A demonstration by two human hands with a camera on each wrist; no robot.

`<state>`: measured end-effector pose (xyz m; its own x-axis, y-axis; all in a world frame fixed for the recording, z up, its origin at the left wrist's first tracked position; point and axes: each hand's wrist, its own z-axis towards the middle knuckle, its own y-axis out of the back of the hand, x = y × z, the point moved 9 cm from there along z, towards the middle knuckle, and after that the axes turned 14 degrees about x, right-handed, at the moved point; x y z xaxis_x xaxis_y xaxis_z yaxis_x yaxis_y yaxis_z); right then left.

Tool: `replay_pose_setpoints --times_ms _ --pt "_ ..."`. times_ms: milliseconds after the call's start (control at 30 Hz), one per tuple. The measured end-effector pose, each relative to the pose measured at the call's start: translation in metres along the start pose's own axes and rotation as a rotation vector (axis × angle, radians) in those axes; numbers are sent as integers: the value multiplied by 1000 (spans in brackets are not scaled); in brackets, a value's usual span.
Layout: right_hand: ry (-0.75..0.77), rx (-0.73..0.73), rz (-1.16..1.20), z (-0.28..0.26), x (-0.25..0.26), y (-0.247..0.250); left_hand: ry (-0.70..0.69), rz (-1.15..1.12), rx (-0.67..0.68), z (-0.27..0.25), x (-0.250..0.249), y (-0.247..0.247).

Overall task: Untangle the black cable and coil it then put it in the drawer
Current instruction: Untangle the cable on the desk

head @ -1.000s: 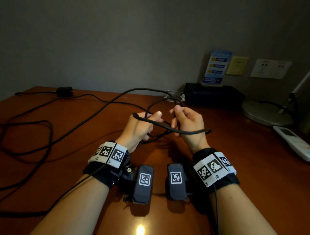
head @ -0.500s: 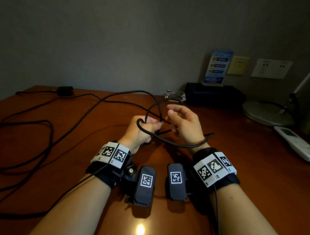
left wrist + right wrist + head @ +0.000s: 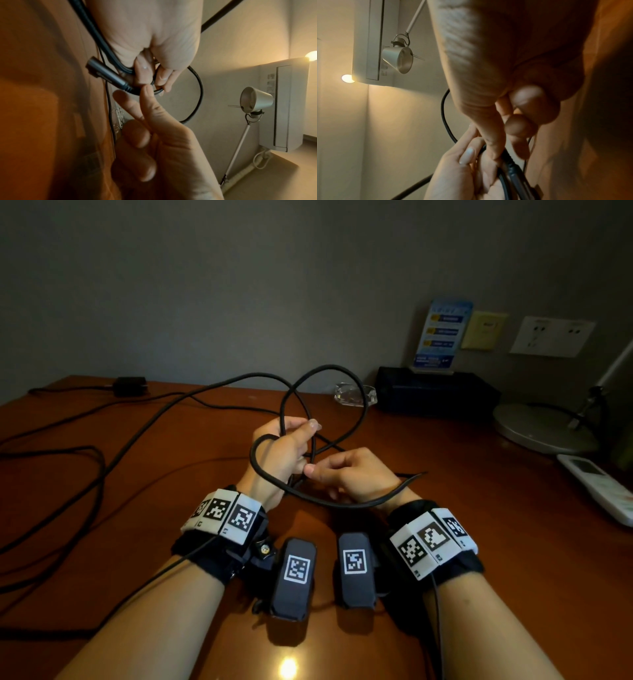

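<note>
The black cable (image 3: 356, 392) stands in a tall loop above my hands, and another turn sags under both wrists. From there it trails left across the wooden desk (image 3: 479, 542). My left hand (image 3: 301, 446) grips the gathered turns, its fingers curled round them. In the left wrist view the cable's grey plug (image 3: 106, 73) sticks out beside the left hand (image 3: 154, 75). My right hand (image 3: 315, 470) sits just right of the left and pinches the cable close to the plug (image 3: 513, 170) between thumb and finger. No drawer is in view.
Slack cable (image 3: 85, 474) lies in curves on the desk's left side, leading to a black adapter (image 3: 130, 385) at the back edge. A glass dish (image 3: 354, 395), black box (image 3: 435, 392), lamp base (image 3: 544, 426) and white remote (image 3: 599, 491) stand at back right.
A new loop has risen above the hands. My left hand has lifted and turned with the gathered turns. My right hand has dropped lower, next to the left fingers.
</note>
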<state>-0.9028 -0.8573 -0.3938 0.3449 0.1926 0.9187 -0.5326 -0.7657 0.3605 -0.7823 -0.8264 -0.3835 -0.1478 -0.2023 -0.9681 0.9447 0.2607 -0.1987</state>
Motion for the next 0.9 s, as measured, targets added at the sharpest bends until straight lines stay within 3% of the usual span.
replay_pose_setpoints --times_ms 133,300,467,700,900 --pt "73 2 6 1 5 -3 -27 -10 16 2 -1 0" --pt "204 -241 182 -7 13 21 3 168 27 1 1 4" --pt "308 -413 413 -11 7 38 71 156 210 -1 11 -18" --pt "222 -294 383 -6 5 28 108 192 214 0 18 -15" --pt "108 -315 197 -9 -3 29 77 153 133 3 20 -4"
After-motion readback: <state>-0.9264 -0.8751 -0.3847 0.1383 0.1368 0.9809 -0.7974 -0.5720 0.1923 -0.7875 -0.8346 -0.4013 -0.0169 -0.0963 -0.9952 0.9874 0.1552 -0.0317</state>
